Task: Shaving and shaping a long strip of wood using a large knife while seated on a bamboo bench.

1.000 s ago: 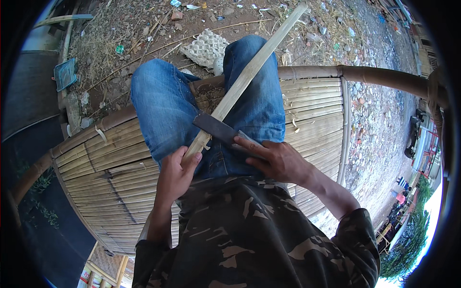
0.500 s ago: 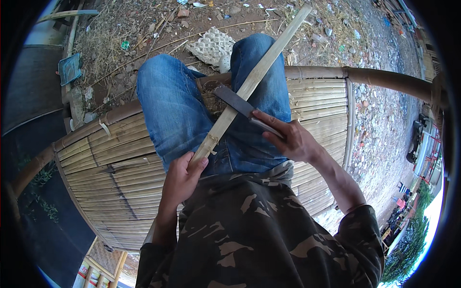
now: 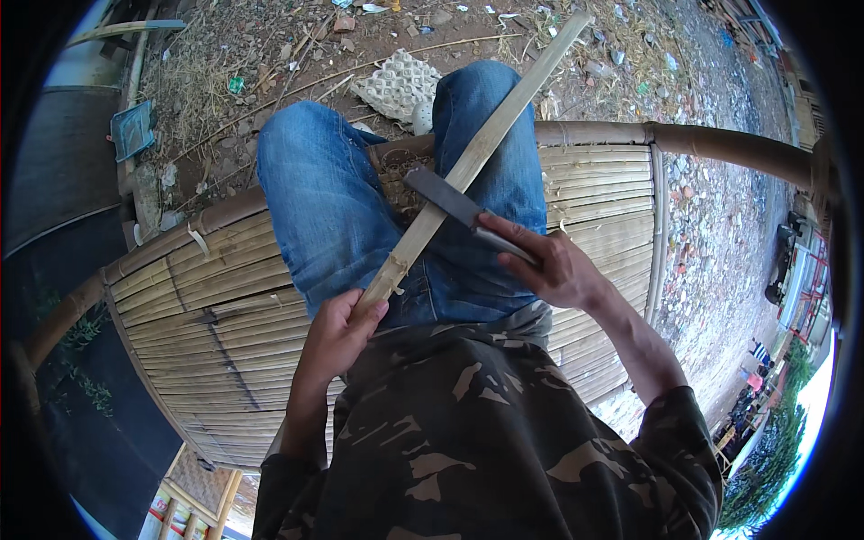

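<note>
A long, pale bamboo strip point(image 3: 490, 135) slants across my lap, from my waist out past my right knee. My left hand point(image 3: 340, 331) is closed around its near end, thumb on top. A curl of shaved fibre stands up from the strip just beyond that thumb. In my right hand point(image 3: 560, 268) is a broad-bladed knife point(image 3: 443, 195), gripped by its handle. Its dark, blunt-ended blade lies across the strip near the middle, between my thighs. Whether the edge bites into the bamboo cannot be made out.
I sit on a bamboo-slat bench point(image 3: 594, 193) with a round bamboo pole point(image 3: 594, 133) along its far edge. Beyond my knees lie a grey egg tray point(image 3: 396, 85) and littered ground. A blue plastic container point(image 3: 133, 130) is at the far left, a parked vehicle point(image 3: 796, 270) far right.
The knife and my right hand have shifted very slightly right and nearer, and the blade's tilt has turned a little. My left hand keeps its hold on the strip.
</note>
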`<action>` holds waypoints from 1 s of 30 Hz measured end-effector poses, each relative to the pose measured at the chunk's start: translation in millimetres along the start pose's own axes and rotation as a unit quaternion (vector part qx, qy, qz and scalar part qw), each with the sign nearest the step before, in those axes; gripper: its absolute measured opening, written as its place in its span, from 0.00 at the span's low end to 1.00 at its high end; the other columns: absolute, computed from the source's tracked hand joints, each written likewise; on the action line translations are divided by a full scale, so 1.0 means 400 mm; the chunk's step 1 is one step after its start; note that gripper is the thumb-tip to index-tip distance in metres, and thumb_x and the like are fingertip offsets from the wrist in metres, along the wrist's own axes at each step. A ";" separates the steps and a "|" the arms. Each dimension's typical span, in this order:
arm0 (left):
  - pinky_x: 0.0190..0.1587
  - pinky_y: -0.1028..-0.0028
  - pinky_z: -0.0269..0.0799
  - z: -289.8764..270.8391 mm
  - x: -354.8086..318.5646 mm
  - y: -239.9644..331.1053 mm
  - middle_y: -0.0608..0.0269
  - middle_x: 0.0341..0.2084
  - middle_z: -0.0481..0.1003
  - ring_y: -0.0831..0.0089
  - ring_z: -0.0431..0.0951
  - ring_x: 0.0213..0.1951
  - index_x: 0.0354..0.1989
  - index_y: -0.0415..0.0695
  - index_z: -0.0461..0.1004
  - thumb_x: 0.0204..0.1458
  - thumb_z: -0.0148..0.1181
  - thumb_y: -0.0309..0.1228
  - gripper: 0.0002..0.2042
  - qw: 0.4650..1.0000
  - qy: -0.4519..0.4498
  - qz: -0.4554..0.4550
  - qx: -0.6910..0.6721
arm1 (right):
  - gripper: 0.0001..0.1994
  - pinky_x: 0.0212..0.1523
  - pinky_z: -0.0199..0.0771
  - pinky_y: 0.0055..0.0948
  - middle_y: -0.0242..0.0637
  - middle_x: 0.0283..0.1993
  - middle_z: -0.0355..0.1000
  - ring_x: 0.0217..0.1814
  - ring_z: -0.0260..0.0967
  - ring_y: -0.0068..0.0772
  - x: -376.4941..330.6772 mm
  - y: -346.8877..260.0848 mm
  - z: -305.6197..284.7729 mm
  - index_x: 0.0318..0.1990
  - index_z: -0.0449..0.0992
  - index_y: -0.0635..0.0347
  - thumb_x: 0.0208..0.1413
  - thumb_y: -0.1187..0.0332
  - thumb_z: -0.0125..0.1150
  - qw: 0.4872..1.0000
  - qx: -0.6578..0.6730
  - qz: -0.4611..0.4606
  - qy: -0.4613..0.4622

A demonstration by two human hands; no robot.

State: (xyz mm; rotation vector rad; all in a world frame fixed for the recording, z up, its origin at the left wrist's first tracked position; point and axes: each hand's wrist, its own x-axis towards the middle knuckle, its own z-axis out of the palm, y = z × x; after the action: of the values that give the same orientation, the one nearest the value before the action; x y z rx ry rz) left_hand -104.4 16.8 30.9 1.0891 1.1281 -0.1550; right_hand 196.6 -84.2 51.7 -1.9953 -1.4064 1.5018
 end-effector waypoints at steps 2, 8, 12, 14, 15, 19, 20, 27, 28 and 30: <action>0.21 0.79 0.58 0.004 0.011 0.009 0.72 0.14 0.66 0.86 0.63 0.18 0.26 0.40 0.70 0.60 0.58 0.41 0.17 1.000 0.011 0.020 0.017 | 0.25 0.31 0.74 0.44 0.51 0.20 0.71 0.22 0.73 0.52 0.001 -0.015 -0.004 0.68 0.61 0.41 0.64 0.61 0.52 0.999 0.016 0.040 0.002; 0.20 0.78 0.58 0.004 0.001 0.000 0.71 0.14 0.67 0.85 0.63 0.18 0.26 0.40 0.70 0.60 0.58 0.42 0.18 0.999 0.012 0.027 0.038 | 0.25 0.30 0.75 0.42 0.48 0.22 0.73 0.23 0.74 0.49 0.004 -0.003 -0.002 0.68 0.60 0.39 0.64 0.60 0.52 0.999 -0.019 -0.034 0.019; 0.21 0.76 0.58 0.007 -0.001 0.004 0.69 0.13 0.66 0.84 0.63 0.18 0.25 0.39 0.70 0.60 0.59 0.42 0.19 0.999 0.015 0.027 0.037 | 0.25 0.24 0.71 0.35 0.43 0.19 0.72 0.18 0.72 0.33 0.004 0.009 -0.011 0.68 0.62 0.45 0.65 0.60 0.53 0.997 -0.024 -0.069 -0.015; 0.21 0.75 0.58 0.005 0.000 0.009 0.67 0.13 0.66 0.83 0.63 0.18 0.25 0.38 0.69 0.60 0.59 0.42 0.19 0.997 0.020 0.040 0.068 | 0.24 0.33 0.78 0.42 0.48 0.22 0.75 0.21 0.75 0.42 -0.012 -0.005 0.043 0.68 0.62 0.45 0.64 0.60 0.52 0.987 -0.038 -0.137 -0.070; 0.21 0.74 0.58 0.008 -0.001 0.011 0.65 0.13 0.65 0.81 0.62 0.18 0.25 0.37 0.69 0.59 0.59 0.42 0.19 0.991 0.042 0.073 0.102 | 0.25 0.32 0.77 0.41 0.48 0.20 0.73 0.20 0.74 0.43 -0.002 0.007 0.034 0.68 0.61 0.45 0.64 0.60 0.52 0.990 -0.042 -0.132 -0.035; 0.23 0.70 0.57 0.024 -0.020 0.030 0.60 0.13 0.64 0.78 0.61 0.19 0.26 0.35 0.69 0.59 0.58 0.40 0.19 0.982 0.085 0.089 0.142 | 0.24 0.39 0.76 0.47 0.56 0.24 0.73 0.28 0.74 0.55 0.037 -0.030 -0.039 0.68 0.61 0.40 0.64 0.57 0.51 0.997 0.023 0.066 0.034; 0.23 0.70 0.57 0.029 -0.016 0.034 0.60 0.13 0.64 0.78 0.61 0.19 0.26 0.35 0.69 0.59 0.58 0.40 0.19 0.982 0.087 0.088 0.140 | 0.24 0.39 0.76 0.47 0.56 0.24 0.73 0.28 0.74 0.55 0.026 -0.036 -0.020 0.68 0.61 0.40 0.64 0.57 0.51 0.997 0.022 0.064 0.032; 0.23 0.70 0.57 0.032 -0.029 0.028 0.59 0.12 0.63 0.79 0.60 0.19 0.28 0.35 0.70 0.59 0.58 0.40 0.18 0.980 0.086 0.099 0.151 | 0.25 0.29 0.71 0.38 0.48 0.20 0.71 0.21 0.73 0.43 0.025 -0.008 0.005 0.69 0.60 0.44 0.65 0.60 0.52 0.997 0.059 0.018 0.036; 0.23 0.70 0.57 0.029 -0.026 0.028 0.59 0.12 0.63 0.79 0.60 0.19 0.28 0.35 0.71 0.59 0.58 0.40 0.18 0.979 0.082 0.100 0.155 | 0.25 0.29 0.71 0.38 0.48 0.20 0.71 0.21 0.73 0.43 0.021 -0.008 0.007 0.69 0.60 0.44 0.65 0.60 0.52 0.998 0.057 0.019 0.038; 0.23 0.71 0.57 0.017 -0.032 0.028 0.60 0.12 0.63 0.79 0.60 0.19 0.28 0.35 0.71 0.59 0.58 0.40 0.18 0.980 0.076 0.099 0.154 | 0.26 0.30 0.71 0.38 0.49 0.22 0.73 0.23 0.75 0.41 -0.004 -0.018 0.030 0.69 0.59 0.43 0.65 0.58 0.53 0.998 0.007 -0.066 -0.007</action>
State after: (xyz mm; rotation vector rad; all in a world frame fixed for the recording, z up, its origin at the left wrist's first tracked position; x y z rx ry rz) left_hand -99.3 12.4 47.9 1.5028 1.1475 -0.0924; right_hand 182.6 -85.9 52.7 -1.8484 -1.4958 1.4664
